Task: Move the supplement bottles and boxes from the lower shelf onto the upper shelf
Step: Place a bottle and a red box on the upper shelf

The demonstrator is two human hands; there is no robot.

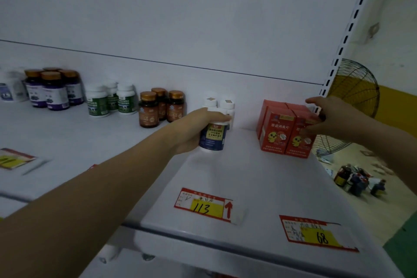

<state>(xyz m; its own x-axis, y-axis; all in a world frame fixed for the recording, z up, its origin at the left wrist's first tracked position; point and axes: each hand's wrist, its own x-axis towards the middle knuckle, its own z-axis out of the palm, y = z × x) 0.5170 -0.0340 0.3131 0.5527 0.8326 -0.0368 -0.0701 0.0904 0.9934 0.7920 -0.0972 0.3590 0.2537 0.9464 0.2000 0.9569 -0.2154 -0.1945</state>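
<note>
My left hand (198, 130) is wrapped around a white bottle with a dark blue label (213, 139), its base at the surface of the white upper shelf (259, 187). Two more white bottles (222, 106) stand right behind it against the back panel. My right hand (327, 117) rests on top of a cluster of red boxes (285, 134) with a yellow chick picture, its fingers curled over the right-hand box. The lower shelf is hidden below the frame.
Further left on the shelf stand amber bottles (161, 107), green-label white bottles (110, 101) and purple-label bottles (53, 89). Price tags marked 113 (204, 205) and 68 (316, 233) lie near the front edge. A fan (352, 97) and loose bottles (356, 181) are on the floor at right.
</note>
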